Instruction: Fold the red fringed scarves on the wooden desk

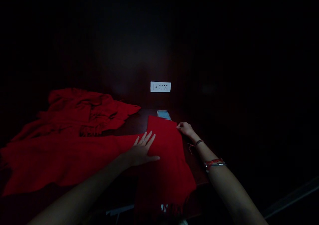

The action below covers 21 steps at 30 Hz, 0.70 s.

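A red fringed scarf (166, 145) lies on the dark table, one part running left and another toward me, its fringe hanging past the front edge. My left hand (143, 152) rests flat on it with fingers spread, a ring on one finger. At the scarf's far right corner, my right hand (185, 128) pinches the edge between thumb and fingers. Bracelets circle the right wrist and forearm.
More red fringed cloth (82, 108) is heaped at the back left of the table. A white socket panel (160, 87) is on the dark wall ahead. Behind the scarf lies a small light-blue item (163, 114), blurred out. The surroundings are very dark.
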Available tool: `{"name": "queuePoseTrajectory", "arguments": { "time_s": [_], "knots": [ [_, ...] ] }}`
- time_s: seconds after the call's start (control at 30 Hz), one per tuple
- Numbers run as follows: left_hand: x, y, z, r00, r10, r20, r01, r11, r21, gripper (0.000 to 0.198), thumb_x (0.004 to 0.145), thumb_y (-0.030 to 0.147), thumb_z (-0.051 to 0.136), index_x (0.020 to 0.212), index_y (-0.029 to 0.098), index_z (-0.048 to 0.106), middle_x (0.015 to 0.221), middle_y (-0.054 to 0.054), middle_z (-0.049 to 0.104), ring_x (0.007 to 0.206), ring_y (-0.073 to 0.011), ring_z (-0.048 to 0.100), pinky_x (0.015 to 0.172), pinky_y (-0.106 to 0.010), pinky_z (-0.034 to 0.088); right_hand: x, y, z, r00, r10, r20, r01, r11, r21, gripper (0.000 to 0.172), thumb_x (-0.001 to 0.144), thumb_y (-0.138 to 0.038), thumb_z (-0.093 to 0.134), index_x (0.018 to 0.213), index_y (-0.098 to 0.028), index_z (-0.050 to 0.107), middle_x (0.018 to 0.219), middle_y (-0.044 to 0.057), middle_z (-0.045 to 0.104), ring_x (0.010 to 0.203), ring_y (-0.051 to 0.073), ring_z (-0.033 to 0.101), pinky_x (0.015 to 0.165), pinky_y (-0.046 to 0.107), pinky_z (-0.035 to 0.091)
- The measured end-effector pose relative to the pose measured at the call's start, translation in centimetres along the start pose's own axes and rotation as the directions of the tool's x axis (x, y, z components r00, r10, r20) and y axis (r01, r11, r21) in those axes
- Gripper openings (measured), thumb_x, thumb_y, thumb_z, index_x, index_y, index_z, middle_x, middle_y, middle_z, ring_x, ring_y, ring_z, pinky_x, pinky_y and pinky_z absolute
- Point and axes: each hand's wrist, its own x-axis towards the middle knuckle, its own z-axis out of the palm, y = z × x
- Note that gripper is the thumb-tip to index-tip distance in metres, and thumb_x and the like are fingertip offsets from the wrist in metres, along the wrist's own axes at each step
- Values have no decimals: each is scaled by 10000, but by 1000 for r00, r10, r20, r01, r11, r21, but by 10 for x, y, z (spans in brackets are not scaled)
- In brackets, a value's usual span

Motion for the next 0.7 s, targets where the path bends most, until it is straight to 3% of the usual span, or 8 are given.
{"name": "queuePoseTrajectory", "arguments": {
  "time_s": [0.2,0.37,0.47,0.53,0.63,0.7],
  "knots": [
    [-1,-1,-3,998,-32,57,32,999,-2,939,616,746,227,1304,156,-21,1345,-65,-89,1216,-274,-67,955,-477,77,12,7,-2,996,29,-86,-29,1000,-5,184,750,-216,441,820,-148,596,792,64,617,709,113,552,561,166,356],
    [-1,0,-3,996,-72,50,72,997,1,988,597,755,241,1303,115,-20,1344,-87,-79,1221,-269,-39,962,-452,98,8,7,-2,997,-35,-73,33,999,-24,111,690,-202,510,722,-149,602,727,52,600,659,117,539,575,179,358],
    [3,-5,-1,977,-210,-30,210,978,6,960,636,732,199,1301,66,12,1346,-124,-19,1225,-267,15,956,-445,130,0,-5,-6,981,-138,-134,136,990,-25,136,707,-226,500,782,-157,589,837,52,579,744,110,521,654,173,355],
    [5,-10,1,939,-329,-96,332,943,20,929,669,708,156,1295,27,60,1341,-150,47,1224,-271,48,950,-456,133,-2,-19,-8,949,-266,-170,263,964,-42,166,743,-237,456,812,-155,582,877,54,566,788,108,508,696,173,348],
    [8,-16,4,904,-416,-102,421,907,32,927,672,706,135,1279,5,149,1333,-168,96,1219,-286,76,945,-465,137,2,-49,-3,891,-453,-33,447,888,-109,192,771,-235,424,820,-152,590,858,50,585,784,111,521,696,171,352],
    [9,-18,6,904,-420,-85,423,905,32,932,667,711,127,1272,3,180,1331,-172,110,1217,-291,87,943,-461,151,11,-71,5,873,-476,102,487,858,-163,214,781,-255,418,839,-154,597,859,55,603,786,121,537,687,174,356]
  ]
}}
